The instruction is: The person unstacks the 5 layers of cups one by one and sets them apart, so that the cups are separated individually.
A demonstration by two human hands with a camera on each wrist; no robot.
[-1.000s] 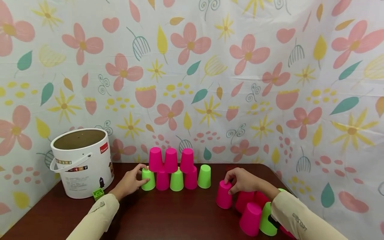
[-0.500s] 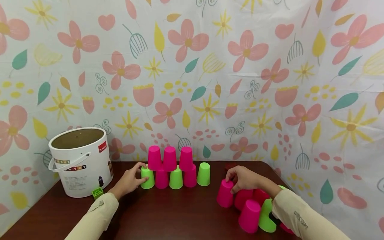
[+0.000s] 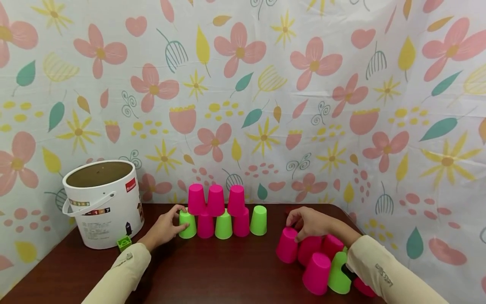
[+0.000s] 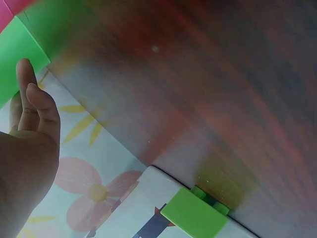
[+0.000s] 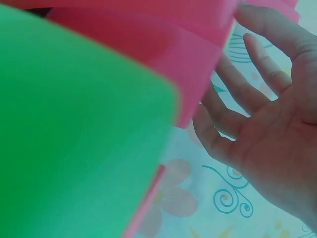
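Note:
In the head view, my left hand (image 3: 166, 226) holds the green cup (image 3: 187, 224) at the left end of a row of upside-down cups, thumb in front and fingers behind. That bottom row alternates green and pink and ends at the right with a green cup (image 3: 258, 220). Three pink cups (image 3: 216, 201) form a second layer on it. My right hand (image 3: 313, 223) pinches a pink cup (image 3: 287, 245) near its top; the cup leans slightly. Close by stand a pink cup (image 3: 317, 274) and a green cup (image 3: 339, 276). The right wrist view shows spread fingers beside pink cups (image 5: 148, 49).
A white bucket (image 3: 110, 219) with a handle stands at the left of the dark brown table (image 3: 220, 274). A small green toy block (image 3: 124, 243) sits at its base. More pink cups (image 3: 332, 245) are partly hidden by my right arm. A flower-patterned cloth (image 3: 243, 93) hangs behind.
My right hand and the pink cup in it have shifted slightly right, and the cup leans a little more. The left hand and the stacked cups stay in place.

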